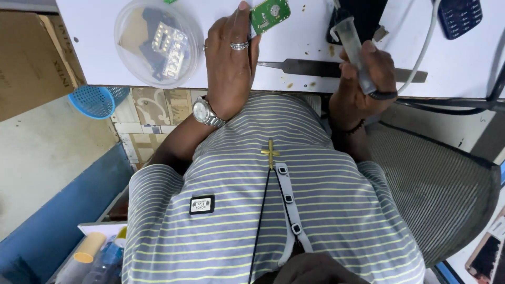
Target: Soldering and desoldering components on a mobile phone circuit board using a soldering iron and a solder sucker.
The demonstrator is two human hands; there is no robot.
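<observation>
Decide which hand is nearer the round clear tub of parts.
Left. The left hand, pinching a green circuit board, lies just beside the tub; the right hand, gripping a grey tool, is farther off across the white table.

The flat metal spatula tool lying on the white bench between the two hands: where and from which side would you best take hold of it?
Probably the wide flat handle of the metal spatula tool, pinched across its edges from above. It lies flat on the white bench, so only its top and thin edges are open. The bare stretch between the left hand and right hand is free; its far end runs behind the right hand.
</observation>
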